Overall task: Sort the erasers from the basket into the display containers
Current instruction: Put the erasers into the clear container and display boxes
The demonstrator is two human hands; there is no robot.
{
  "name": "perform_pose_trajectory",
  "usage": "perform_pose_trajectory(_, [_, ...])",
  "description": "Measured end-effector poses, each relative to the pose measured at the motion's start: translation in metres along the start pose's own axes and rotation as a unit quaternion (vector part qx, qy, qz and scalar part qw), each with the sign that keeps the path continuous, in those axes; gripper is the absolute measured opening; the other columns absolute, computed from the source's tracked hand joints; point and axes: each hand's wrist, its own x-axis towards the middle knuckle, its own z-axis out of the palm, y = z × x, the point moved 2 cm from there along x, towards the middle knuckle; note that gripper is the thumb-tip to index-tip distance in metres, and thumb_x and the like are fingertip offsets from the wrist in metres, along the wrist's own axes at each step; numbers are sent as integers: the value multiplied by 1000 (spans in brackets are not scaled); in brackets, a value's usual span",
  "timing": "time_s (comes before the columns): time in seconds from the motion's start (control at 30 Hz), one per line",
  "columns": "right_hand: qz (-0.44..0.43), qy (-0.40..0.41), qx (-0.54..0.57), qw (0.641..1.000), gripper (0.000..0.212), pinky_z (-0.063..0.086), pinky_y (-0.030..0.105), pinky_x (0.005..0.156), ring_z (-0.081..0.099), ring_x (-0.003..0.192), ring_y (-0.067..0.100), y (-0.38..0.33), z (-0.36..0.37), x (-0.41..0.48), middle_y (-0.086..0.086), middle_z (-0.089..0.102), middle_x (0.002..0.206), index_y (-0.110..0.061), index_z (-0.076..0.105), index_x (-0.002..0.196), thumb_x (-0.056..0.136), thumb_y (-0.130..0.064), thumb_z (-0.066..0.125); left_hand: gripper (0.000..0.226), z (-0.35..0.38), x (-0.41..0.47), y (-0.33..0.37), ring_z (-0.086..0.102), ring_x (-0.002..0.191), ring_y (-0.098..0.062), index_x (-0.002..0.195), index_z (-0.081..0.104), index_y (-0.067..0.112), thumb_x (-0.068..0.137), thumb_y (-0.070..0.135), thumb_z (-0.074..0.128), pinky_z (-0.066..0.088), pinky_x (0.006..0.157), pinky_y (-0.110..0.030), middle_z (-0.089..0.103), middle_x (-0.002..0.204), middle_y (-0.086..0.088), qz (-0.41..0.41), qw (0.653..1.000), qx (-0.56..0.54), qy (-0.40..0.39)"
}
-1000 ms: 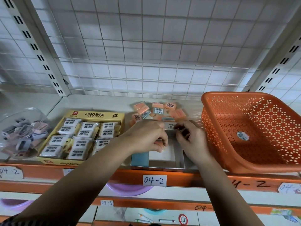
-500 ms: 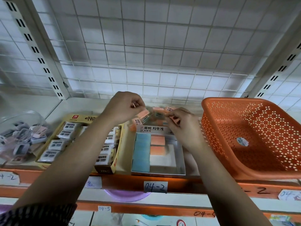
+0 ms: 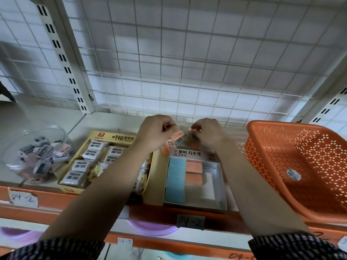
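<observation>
Both hands reach to the back of the shelf over a pile of loose orange erasers [image 3: 173,140]. My left hand [image 3: 156,131] has its fingers curled over an orange eraser at the pile's left. My right hand [image 3: 208,131] pinches a small orange eraser [image 3: 191,130] at its fingertips. In front of them lies the silver display box [image 3: 220,177], holding a column of blue erasers [image 3: 176,180], two orange erasers [image 3: 194,172] and white ones [image 3: 208,186]. The orange basket [image 3: 266,158] stands at the right, with only a round sticker inside.
A yellow box of wrapped white erasers [image 3: 93,156] sits left of the silver box. A clear round tub [image 3: 40,156] of mixed items stands at the far left. A wire grid backs the shelf; orange shelf edges carry handwritten labels [image 3: 189,221].
Both hands rose from the silver box to the eraser pile behind it. Two orange erasers now show in the box. The view tilted and drew closer.
</observation>
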Motion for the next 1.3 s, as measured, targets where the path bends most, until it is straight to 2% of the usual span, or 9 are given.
perform_pose_trajectory(0.17, [-3, -1, -24, 1000, 26, 45, 33, 93, 60, 108, 26, 1, 3, 0, 8, 68, 117, -13, 70, 114, 97, -26, 55, 9, 1, 0, -1, 61, 72, -3, 82, 72, 20, 89, 20, 67, 47, 69, -23, 66, 74, 15, 2, 1000, 7, -1])
perform_pose_trajectory(0.3, [-5, 17, -24, 1000, 27, 45, 33, 87, 60, 102, 29, 4, 3, -5, 10, 71, 109, -11, 71, 106, 97, -15, 45, 10, -6, 3, 3, 57, 68, 5, 81, 71, 23, 89, 19, 66, 40, 65, -10, 64, 74, 18, -12, 1000, -4, 2])
perform_pose_trajectory(0.43, [-17, 24, -2, 1000, 21, 46, 27, 82, 63, 98, 22, 10, 2, -14, 5, 72, 105, -14, 72, 105, 89, -11, 59, 8, -21, 12, 16, 57, 73, 8, 87, 73, 21, 89, 18, 66, 39, 66, -2, 65, 80, 17, -5, 1000, 6, -30])
perform_pose_trajectory(0.63, [-21, 116, 102, 988, 13, 52, 34, 72, 64, 86, 20, 12, -4, -44, 3, 71, 89, -18, 70, 93, 81, -16, 70, 14, -7, 33, 23, 52, 70, 4, 100, 72, 16, 88, 13, 66, 37, 63, -10, 67, 92, 7, 14, 983, 113, -143])
perform_pose_trajectory(0.73, [-34, 139, 161, 977, 11, 50, 29, 67, 62, 79, 14, 11, -9, -68, 0, 68, 82, -17, 65, 86, 78, -15, 74, 21, 11, 38, 15, 57, 86, -10, 108, 70, 17, 87, 17, 68, 42, 72, -23, 68, 105, 1, 12, 961, 189, -203])
perform_pose_trajectory(0.97, [-50, 91, 265, 959, 29, 40, 10, 68, 58, 81, 4, 8, -15, -109, 2, 67, 92, -21, 57, 77, 71, -3, 79, 30, 22, 43, 10, 57, 94, -16, 114, 66, 19, 85, 13, 68, 43, 74, -28, 67, 107, -1, 1, 943, 235, -235])
perform_pose_trajectory(1.13, [-34, 68, 344, 936, 41, 44, 28, 90, 58, 108, 16, 10, -8, -117, -4, 64, 103, -31, 60, 76, 60, -5, 87, 28, 26, 41, 10, 53, 97, -20, 112, 62, 22, 89, 6, 58, 37, 69, -27, 59, 109, -3, 1, 937, 238, -256])
perform_pose_trajectory(1.2, [-16, 47, 389, 920, 41, 47, 33, 88, 62, 98, 15, 9, -5, -121, -5, 65, 94, -27, 63, 78, 59, 1, 87, 21, 25, 39, 9, 52, 97, -20, 105, 62, 20, 89, 7, 59, 37, 71, -28, 56, 107, -3, 8, 944, 225, -240])
perform_pose_trajectory(1.3, [-20, 31, 437, 899, 31, 48, 18, 80, 64, 81, 2, 4, -4, -127, -1, 66, 87, -9, 67, 83, 63, 9, 82, 23, 23, 37, 10, 53, 94, -18, 100, 62, 16, 81, 11, 73, 36, 67, -27, 58, 104, -2, 13, 951, 204, -232])
